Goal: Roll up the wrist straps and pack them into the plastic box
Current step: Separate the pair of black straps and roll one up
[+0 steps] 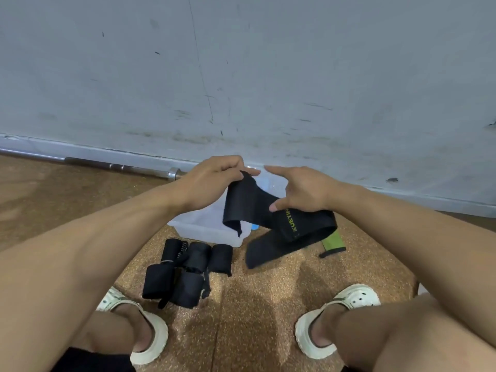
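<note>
Both hands, left (212, 181) and right (303, 191), pinch one strap (249, 205) above the box (198, 224); box contents mostly hidden, possibly none.

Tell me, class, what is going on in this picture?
A person squatting on a cork floor holds a long black wrist strap in both hands. The left hand pinches its upper end, and the right hand grips it further along, above a clear plastic box. The strap is not yet rolled. Several rolled black straps lie on the floor in front of the box, not yet packed.
</note>
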Available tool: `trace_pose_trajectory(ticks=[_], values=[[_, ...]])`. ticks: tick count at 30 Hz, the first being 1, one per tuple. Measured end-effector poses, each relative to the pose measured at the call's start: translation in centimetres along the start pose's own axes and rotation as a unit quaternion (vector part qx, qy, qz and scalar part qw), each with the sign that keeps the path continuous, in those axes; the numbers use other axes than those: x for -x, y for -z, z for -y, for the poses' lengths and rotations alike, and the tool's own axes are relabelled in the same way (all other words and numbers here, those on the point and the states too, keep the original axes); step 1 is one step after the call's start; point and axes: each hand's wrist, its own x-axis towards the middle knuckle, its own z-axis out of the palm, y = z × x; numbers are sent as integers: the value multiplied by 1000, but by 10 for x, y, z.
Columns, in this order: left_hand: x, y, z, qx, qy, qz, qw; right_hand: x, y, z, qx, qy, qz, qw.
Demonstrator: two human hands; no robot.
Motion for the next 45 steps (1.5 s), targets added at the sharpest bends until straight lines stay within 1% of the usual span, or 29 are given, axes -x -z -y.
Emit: trace_pose_trajectory(ticks=[2,4,6,7,8,9,11,12,13,15,17,19,20,22,24,27,31,32,33,35,37,38,39,40,42,45], values=[[3,0,-6,38,-5,6,999,3,-5,0,-77,8,59,995],[7,-2,-12,91,2,3,996,2,-11,2,-150,16,92,984],[8,-2,-17,139,18,-12,990,4,-12,10,-172,15,115,978],[7,-2,-17,145,33,-27,989,4,-11,13,-180,11,120,976],[5,-1,-13,119,50,-51,990,6,-10,15,-187,5,119,975],[3,1,-6,65,71,-78,992,8,-9,17,-195,-2,116,974],[0,7,10,-87,106,-125,983,12,-5,19,-240,-26,101,965],[2,9,14,-149,104,-134,974,14,-3,19,-283,-42,93,954],[4,11,16,-189,78,-131,970,15,0,19,-336,-60,88,936],[9,11,14,-207,16,-95,974,15,5,17,-431,-101,87,893],[13,7,9,-219,-35,-48,974,13,6,12,-486,-150,90,856],[12,2,10,-272,-86,-24,958,10,6,5,-521,-186,95,827],[12,-1,10,-290,-107,-22,951,9,6,3,-528,-192,95,822],[11,-8,9,-317,-165,-42,933,2,5,-5,-529,-195,104,820],[10,-14,5,-356,-230,-62,903,-3,1,-12,-532,-194,111,817],[7,-26,3,-411,-322,-52,851,-2,-1,-10,-539,-199,118,810],[3,-43,4,-429,-402,-30,808,7,2,-2,-527,-199,123,817],[3,-45,5,-428,-404,-28,808,7,2,-3,-526,-195,119,819],[4,-46,7,-415,-381,-29,825,6,1,-6,-528,-188,113,820],[7,-44,9,-346,-287,-55,891,7,1,-7,-525,-179,95,827],[7,-38,9,-226,-165,-109,954,7,3,-12,-511,-174,55,840],[6,-36,8,-154,-107,-140,972,8,4,-14,-504,-174,30,846],[4,-34,7,-86,-60,-170,980,9,5,-18,-497,-170,12,851],[2,-33,7,-29,-21,-192,981,10,6,-21,-493,-160,-1,855],[0,-30,5,53,41,-204,977,14,9,-23,-489,-144,-17,860],[-1,-27,5,150,73,-192,967,15,11,-28,-513,-117,-19,850]])
